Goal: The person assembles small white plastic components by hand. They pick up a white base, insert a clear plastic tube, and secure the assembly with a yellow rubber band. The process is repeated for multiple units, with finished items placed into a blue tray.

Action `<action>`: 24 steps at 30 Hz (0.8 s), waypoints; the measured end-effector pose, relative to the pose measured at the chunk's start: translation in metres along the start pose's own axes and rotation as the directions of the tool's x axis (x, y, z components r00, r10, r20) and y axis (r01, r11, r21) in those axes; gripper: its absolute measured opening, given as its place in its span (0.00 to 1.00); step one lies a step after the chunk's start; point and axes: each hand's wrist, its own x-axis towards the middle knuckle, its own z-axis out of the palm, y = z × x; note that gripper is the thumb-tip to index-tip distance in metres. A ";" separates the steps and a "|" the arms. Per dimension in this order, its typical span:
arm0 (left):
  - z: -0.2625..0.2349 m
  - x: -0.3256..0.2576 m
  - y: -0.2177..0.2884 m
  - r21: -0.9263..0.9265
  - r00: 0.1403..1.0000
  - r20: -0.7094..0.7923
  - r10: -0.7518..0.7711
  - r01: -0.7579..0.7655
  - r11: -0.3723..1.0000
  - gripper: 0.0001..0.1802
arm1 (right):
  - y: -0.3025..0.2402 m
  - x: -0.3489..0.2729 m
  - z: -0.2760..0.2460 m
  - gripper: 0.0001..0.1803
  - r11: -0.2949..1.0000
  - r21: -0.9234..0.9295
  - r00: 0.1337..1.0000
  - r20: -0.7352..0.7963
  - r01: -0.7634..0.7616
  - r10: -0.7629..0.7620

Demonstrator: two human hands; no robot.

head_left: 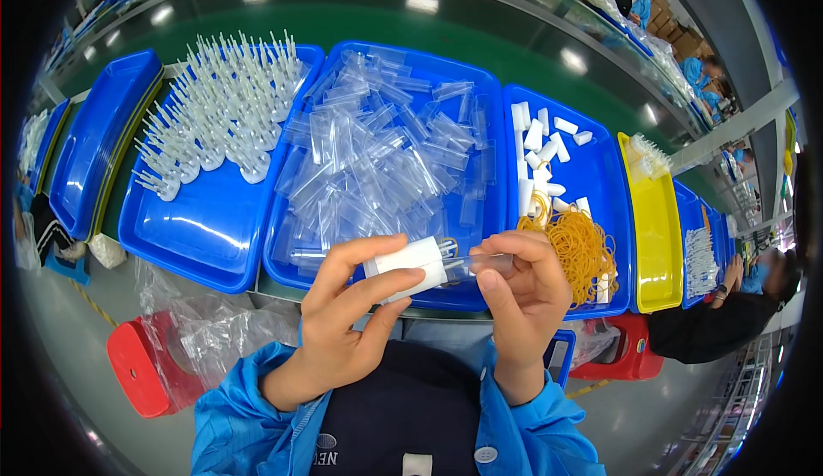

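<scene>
Fingers of both hands meet on a small white plastic block [410, 263], just below the middle of the picture. The left hand [343, 322] pinches the block between thumb and fingertips. The right hand [523, 304] pinches a little clear plastic sleeve [480, 263] that sits at the block's right end, at 3 o'clock from it. I cannot tell if the sleeve is already partly over the block.

The block looks light and hard, so it should not bend. It looks smooth, so it may slip; the flat sides seem the best place to hold it. The clear sleeve looks thin and soft. It would likely crumple if squeezed hard, so a gentle hold near its open edge seems best.

At 12 o'clock from the hands is a blue tray [489, 90] full of more clear sleeves. At 10 o'clock is another blue tray [206, 236] with white plastic pegs [214, 107] standing up in rows. At 2 o'clock, a blue tray [613, 184] holds more white blocks [540, 137] and a pile of orange rubber bands [579, 249]. Past that, at 3 o'clock, is a yellow tray [656, 227]. A red stool [137, 369] with clear bags stands at 8 o'clock. Another person in dark clothes [711, 326] sits at 3 o'clock, well apart.
</scene>
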 end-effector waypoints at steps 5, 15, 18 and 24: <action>0.007 -0.001 -0.002 -0.046 0.998 -0.063 -0.016 0.013 0.999 0.21 | -0.005 0.005 -0.003 0.21 0.991 0.008 0.990 0.032 -0.135 0.135; 0.027 -0.007 -0.011 0.319 0.965 -0.162 0.205 -0.145 0.936 0.32 | 0.001 -0.005 0.027 0.61 0.684 -0.721 0.991 0.034 0.115 -0.130; 0.024 -0.008 -0.012 0.356 0.971 -0.108 0.213 -0.162 0.920 0.39 | -0.004 -0.006 0.028 0.61 0.648 -0.756 0.993 0.024 0.093 -0.115; 0.027 -0.007 -0.007 0.358 0.967 -0.112 0.230 -0.177 0.917 0.40 | -0.002 -0.007 0.028 0.53 0.634 -0.753 0.977 0.056 0.178 -0.207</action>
